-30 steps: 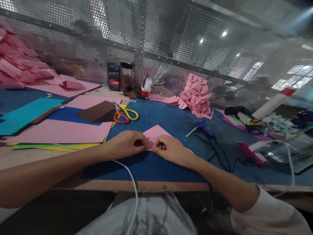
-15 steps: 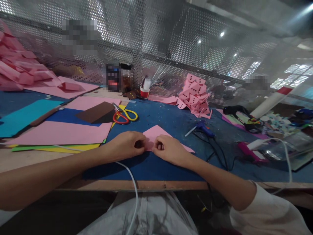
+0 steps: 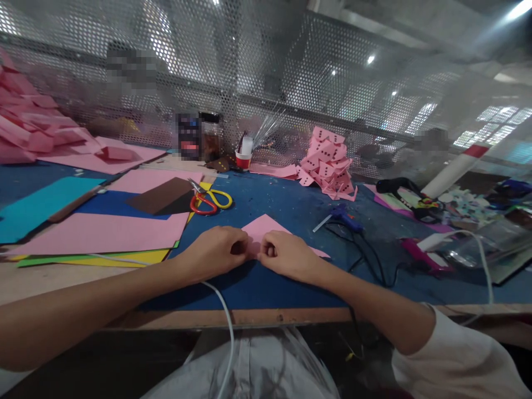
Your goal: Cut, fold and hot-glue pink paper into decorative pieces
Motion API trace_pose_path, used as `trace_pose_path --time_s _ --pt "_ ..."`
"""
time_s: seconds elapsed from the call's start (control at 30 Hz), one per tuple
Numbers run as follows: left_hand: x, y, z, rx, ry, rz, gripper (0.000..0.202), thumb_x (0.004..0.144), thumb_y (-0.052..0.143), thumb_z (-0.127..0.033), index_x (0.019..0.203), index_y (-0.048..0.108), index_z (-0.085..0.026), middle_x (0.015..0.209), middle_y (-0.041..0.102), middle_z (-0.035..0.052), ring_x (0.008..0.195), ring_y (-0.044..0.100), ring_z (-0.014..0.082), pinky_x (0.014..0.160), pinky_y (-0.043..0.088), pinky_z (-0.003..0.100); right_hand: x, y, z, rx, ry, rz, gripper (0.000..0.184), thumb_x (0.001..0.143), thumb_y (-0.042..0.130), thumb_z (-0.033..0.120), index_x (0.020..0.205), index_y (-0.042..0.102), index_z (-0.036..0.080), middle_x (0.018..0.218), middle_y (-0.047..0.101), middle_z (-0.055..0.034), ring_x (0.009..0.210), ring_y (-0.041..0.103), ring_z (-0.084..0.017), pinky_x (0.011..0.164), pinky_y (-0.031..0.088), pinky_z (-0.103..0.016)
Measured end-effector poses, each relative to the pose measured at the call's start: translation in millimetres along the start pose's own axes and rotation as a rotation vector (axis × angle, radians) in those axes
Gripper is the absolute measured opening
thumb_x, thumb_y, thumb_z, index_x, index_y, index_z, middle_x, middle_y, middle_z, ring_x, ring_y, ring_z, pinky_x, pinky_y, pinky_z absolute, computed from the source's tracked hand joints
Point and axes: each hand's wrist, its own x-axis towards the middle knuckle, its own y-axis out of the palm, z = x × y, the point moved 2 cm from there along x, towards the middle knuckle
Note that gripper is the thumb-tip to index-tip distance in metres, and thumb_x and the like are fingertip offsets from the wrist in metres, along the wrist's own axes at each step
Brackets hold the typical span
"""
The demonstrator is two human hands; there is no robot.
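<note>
A craft workshop: a bench (image 3: 266, 317) strewn with coloured paper (image 3: 100, 233), scissors (image 3: 210, 199), glue guns (image 3: 347, 220), behind perforated metal screens (image 3: 291, 83).

Both forearms enter from the lower corners and meet at frame centre. The left hand (image 3: 216, 252) and right hand (image 3: 286, 255) lie knuckles-up, fingers curled in, almost touching.

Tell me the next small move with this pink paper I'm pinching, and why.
Probably slide both thumbs outward along the near edge to press it flat. The left hand and right hand pinch the pink paper close together at the middle of that edge, while its far corner lies flat on the blue mat, so the outer parts look unpressed.
</note>
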Motion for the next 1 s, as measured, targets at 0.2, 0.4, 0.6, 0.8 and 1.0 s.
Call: trace_pose_path --time_s 0.2,0.4,0.6,0.8,1.0 --pt "-0.3 -0.7 0.2 0.026 -0.001 -0.011 0.019 0.081 0.055 -0.034 0.068 0.055 -0.019 0.068 0.061 0.0011 0.061 0.050 0.0148 0.055 0.027 0.027 -2.6 -0.3 -1.7 -0.019 0.023 -0.008 0.005 0.081 0.060 0.023 0.077 0.060 0.019 0.078 0.063 0.0003 0.067 0.050 -0.011 0.058 0.029 -0.024" --pt "-0.3 0.8 2.0 0.032 0.012 -0.014 0.020 0.081 0.055 -0.034 0.068 0.054 -0.019 0.067 0.061 0.0012 0.060 0.050 0.0144 0.055 0.027 0.026 -8.0 -3.0 -7.4 0.003 0.051 0.005 0.007 0.081 0.061 0.025 0.078 0.062 0.019 0.079 0.064 0.0003 0.069 0.052 -0.011 0.060 0.031 -0.024" --pt "-0.7 0.1 1.4 0.023 -0.007 -0.001 0.019 0.081 0.056 -0.033 0.068 0.054 -0.020 0.067 0.061 0.0001 0.060 0.051 0.0142 0.055 0.027 0.026 -15.7 -8.0 -14.6 0.015 0.079 0.003 0.008 0.082 0.061 0.027 0.079 0.063 0.020 0.078 0.065 0.0009 0.068 0.054 -0.011 0.060 0.033 -0.024" --pt "-0.6 -1.5 -1.4 0.006 -0.003 -0.017 0.027 0.084 0.053 -0.040 0.066 0.054 -0.020 0.064 0.061 0.0004 0.057 0.051 0.0140 0.054 0.028 0.026 -22.1 -12.9 -19.3 0.013 0.101 0.009 0.011 0.084 0.062 0.028 0.080 0.064 0.019 0.079 0.066 -0.0005 0.070 0.056 -0.012 0.061 0.034 -0.024" --pt "0.1 -1.0 -1.0 0.011 0.000 -0.023 0.032 0.085 0.053 -0.044 0.066 0.054 -0.020 0.064 0.061 0.0003 0.056 0.050 0.0137 0.053 0.028 0.026 -27.8 -13.4 -26.6 0.034 0.097 -0.007 0.010 0.084 0.063 0.028 0.081 0.065 0.019 0.079 0.065 -0.0001 0.070 0.055 -0.012 0.062 0.035 -0.024"
